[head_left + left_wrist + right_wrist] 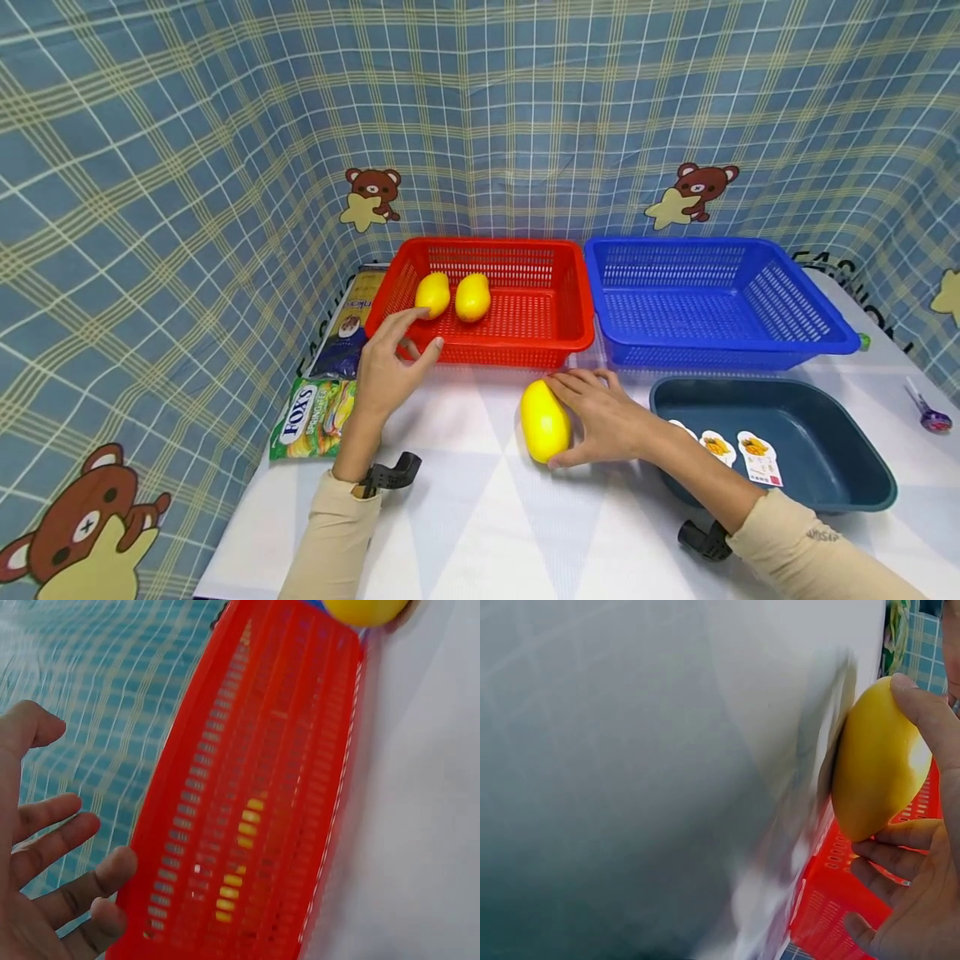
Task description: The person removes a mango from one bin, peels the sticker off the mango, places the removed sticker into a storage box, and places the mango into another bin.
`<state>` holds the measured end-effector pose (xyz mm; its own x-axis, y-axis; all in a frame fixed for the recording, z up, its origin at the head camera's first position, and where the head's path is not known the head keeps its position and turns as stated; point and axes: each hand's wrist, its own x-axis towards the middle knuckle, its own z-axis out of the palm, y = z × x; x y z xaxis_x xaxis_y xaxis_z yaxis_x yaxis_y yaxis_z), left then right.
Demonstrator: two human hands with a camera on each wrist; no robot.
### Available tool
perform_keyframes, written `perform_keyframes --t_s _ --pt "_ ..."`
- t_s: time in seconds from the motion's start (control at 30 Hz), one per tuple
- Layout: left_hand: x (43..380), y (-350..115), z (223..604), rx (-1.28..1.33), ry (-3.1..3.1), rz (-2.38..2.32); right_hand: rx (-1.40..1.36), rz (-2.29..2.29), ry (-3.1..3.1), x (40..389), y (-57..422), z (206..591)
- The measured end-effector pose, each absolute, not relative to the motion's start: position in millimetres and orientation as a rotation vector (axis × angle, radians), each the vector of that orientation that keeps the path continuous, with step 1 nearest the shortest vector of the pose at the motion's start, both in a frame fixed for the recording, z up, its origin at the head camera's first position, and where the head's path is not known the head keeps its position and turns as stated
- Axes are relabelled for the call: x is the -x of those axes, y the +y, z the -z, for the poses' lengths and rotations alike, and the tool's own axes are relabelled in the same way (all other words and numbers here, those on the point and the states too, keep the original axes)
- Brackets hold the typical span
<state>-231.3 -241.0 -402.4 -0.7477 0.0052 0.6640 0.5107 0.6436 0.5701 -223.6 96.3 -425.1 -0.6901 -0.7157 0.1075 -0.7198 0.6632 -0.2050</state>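
My right hand [607, 421] holds a yellow mango [545, 422] close over the white tabletop, in front of the red basket. In the right wrist view the thumb lies at one end of that mango [881, 761] and the fingertips at the other. My left hand [393, 362] is at the near left corner of the red basket [517, 354], fingers spread, with nothing in its grasp. Inside that basket lie two more yellow mangoes, a left one [432, 293] and a right one [472, 297]. From the left wrist, they show only through the basket's slots.
A blue basket [720, 354] stands right of the red one. Nearer me is a dark teal tub [817, 492] with stickers, partly behind my right forearm. A green Fox's packet [311, 421] and another packet [348, 333] lie at left; a wrapped lollipop [933, 418] lies far right.
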Motion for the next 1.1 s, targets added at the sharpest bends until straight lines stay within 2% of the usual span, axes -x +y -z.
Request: perform_keyframes --t_s 0.43,0.83,1.1 --pt "235.0 -271.7 415.0 0.013 -2.24 1.043 -1.212 -0.325 -2.729 224.8 93.6 423.1" --pt "235.2 -275.7 421.2 -0.06 -2.348 0.995 -1.246 -0.486 -2.712 209.9 98.4 382.3" --pt "235.0 -275.9 423.8 -0.05 -2.317 1.003 -1.281 -0.52 -2.632 220.6 95.8 347.0"
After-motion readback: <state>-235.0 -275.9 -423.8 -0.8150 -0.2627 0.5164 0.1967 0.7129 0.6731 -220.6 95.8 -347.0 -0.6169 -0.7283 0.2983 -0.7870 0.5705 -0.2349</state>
